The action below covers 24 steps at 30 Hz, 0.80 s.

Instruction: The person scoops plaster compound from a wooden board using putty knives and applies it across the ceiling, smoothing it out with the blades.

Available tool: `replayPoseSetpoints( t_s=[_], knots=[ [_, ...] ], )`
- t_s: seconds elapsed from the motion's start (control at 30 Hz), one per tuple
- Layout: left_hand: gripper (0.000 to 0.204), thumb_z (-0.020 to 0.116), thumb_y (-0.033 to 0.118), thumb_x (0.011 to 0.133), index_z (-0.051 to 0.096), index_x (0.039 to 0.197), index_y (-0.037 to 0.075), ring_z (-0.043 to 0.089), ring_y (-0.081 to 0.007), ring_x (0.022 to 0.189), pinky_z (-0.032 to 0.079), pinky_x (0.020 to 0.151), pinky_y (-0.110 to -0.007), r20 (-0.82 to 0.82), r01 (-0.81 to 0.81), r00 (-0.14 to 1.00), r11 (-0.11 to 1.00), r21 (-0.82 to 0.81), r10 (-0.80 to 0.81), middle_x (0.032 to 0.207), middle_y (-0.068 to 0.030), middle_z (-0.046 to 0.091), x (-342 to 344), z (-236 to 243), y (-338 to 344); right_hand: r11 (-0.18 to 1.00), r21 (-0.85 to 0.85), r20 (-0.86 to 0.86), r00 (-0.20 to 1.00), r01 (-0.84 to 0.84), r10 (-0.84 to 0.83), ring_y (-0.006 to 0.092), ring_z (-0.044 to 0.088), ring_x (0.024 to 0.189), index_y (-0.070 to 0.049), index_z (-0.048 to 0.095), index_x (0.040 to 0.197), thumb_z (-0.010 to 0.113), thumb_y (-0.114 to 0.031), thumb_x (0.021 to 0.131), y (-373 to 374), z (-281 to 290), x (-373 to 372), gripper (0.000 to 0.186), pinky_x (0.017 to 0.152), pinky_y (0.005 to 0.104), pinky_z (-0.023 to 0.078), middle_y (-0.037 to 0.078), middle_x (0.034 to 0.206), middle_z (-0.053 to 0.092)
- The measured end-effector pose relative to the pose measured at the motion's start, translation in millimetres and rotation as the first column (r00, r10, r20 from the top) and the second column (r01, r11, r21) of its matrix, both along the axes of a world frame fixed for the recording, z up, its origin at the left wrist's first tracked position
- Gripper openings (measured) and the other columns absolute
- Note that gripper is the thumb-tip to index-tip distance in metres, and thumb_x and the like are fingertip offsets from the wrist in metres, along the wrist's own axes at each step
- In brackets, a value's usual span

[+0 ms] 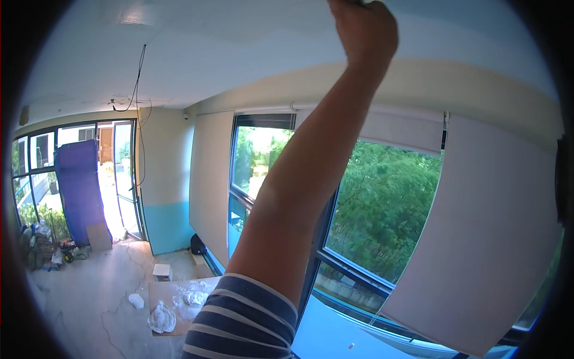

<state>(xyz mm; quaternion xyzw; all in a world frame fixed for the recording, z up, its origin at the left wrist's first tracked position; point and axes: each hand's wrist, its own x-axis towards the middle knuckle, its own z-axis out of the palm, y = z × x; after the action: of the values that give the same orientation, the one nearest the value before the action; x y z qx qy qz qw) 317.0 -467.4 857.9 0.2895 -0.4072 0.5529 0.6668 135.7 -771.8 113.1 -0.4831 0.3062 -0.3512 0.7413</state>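
My left arm, in a dark blue and white striped short sleeve (239, 317), stretches up from the lower edge. My left hand (366, 33) is raised near the ceiling (239, 48) at the top of the view, its fingers curled closed. The upper edge of the picture cuts off the fingertips. A small dark bit shows at the fingers, too little of it to name, and whether the hand touches the ceiling cannot be seen. My right hand is out of view.
Loose wires (137, 84) hang from the ceiling at left. White roller blinds (478, 233) partly cover the windows. Below lie a board (161, 293) with crumpled plastic (161, 317) and a white box (162, 272). A purple sheet (79, 185) hangs by the open glass door (124, 173); piled items (45, 245) sit nearby.
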Motion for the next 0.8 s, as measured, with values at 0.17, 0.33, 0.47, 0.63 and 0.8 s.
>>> replayPoseSetpoints(
  t_s=[0.17, 0.33, 0.47, 0.63, 0.8],
  knots=[
    [0.042, 0.051, 0.013, 0.081, 0.040, 0.117, -0.005, 0.061, -0.0420, 0.096, 0.053, 0.080, -0.044, -0.237, -0.182, 0.963, 0.960, -0.210, 0.131, 0.099, -0.0280, 0.061, 102.3, 6.4, 73.3, 1.000, 0.002, -0.009, 1.000, 0.009, -0.009, 0.0180, 0.054, 0.074, -0.009, 0.049, 0.106, 0.049, -0.015, 0.091, 1.1, 1.4, -0.7, 0.016, 0.067, 0.0295, 0.049, 0.007, 0.092, 0.054],
    [0.052, 0.058, 0.015, 0.080, 0.040, 0.124, -0.008, 0.062, -0.0353, 0.101, 0.051, 0.085, -0.041, -0.402, -0.241, 0.908, 0.930, -0.278, 0.115, 0.114, -0.0258, 0.059, 190.6, 32.2, 148.8, 1.000, 0.009, -0.012, 0.999, 0.030, -0.030, 0.0176, 0.054, 0.074, -0.009, 0.050, 0.108, 0.048, -0.017, 0.091, 6.4, -3.6, -5.0, 0.018, 0.067, 0.0292, 0.050, 0.007, 0.094, 0.055],
    [0.058, 0.062, 0.012, 0.079, 0.034, 0.128, -0.006, 0.063, -0.0315, 0.096, 0.052, 0.081, -0.040, -0.293, -0.080, 0.956, 0.963, -0.258, 0.001, 0.112, -0.0228, 0.058, 194.7, 47.7, 165.3, 0.998, 0.040, -0.003, 0.999, 0.049, -0.049, 0.0173, 0.054, 0.074, -0.010, 0.050, 0.109, 0.048, -0.018, 0.092, 9.1, -3.6, -10.8, 0.019, 0.066, 0.0290, 0.050, 0.007, 0.094, 0.055],
    [0.054, 0.065, 0.007, 0.077, 0.033, 0.118, -0.007, 0.059, -0.0262, 0.089, 0.050, 0.077, -0.038, -0.134, 0.050, 0.987, 0.965, -0.258, -0.087, 0.106, -0.0191, 0.053, 152.4, 55.6, 119.7, 0.996, 0.061, 0.009, 0.998, 0.066, -0.067, 0.0169, 0.054, 0.074, -0.010, 0.050, 0.111, 0.048, -0.019, 0.092, 8.2, -7.5, -21.3, 0.021, 0.066, 0.0287, 0.050, 0.007, 0.096, 0.055],
    [0.054, 0.066, 0.005, 0.072, 0.034, 0.115, -0.006, 0.055, -0.0290, 0.098, 0.048, 0.085, -0.041, -0.071, 0.089, 0.992, 0.967, -0.238, -0.109, 0.111, -0.0194, 0.044, 112.0, 79.4, 80.2, 0.998, 0.067, 0.033, 0.999, 0.020, -0.022, 0.0166, 0.054, 0.075, -0.010, 0.050, 0.113, 0.047, -0.021, 0.093, 0.4, -10.1, -21.2, 0.022, 0.065, 0.0285, 0.050, 0.007, 0.097, 0.055]
  ],
)
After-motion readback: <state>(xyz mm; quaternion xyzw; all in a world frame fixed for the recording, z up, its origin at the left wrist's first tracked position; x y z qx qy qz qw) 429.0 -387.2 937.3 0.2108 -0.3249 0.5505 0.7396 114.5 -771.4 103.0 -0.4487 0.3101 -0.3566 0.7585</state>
